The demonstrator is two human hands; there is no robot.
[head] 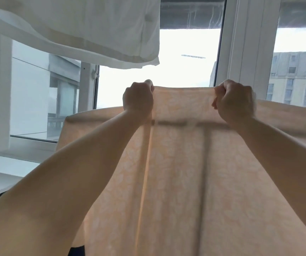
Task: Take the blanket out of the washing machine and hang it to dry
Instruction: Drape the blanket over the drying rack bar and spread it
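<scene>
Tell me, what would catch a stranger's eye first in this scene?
First, the peach blanket with a pale leafy pattern, filling the lower middle and glowing with daylight from behind. The left hand and the right hand grip its top edge in closed fists and hold it up before the window. At upper left a white bedding piece already hangs overhead, and an apartment block shows outside at right.

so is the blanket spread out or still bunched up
Spread out. The blanket hangs flat and wide, its top edge pulled taut between the left hand and right hand, both in a fist grip.
</scene>
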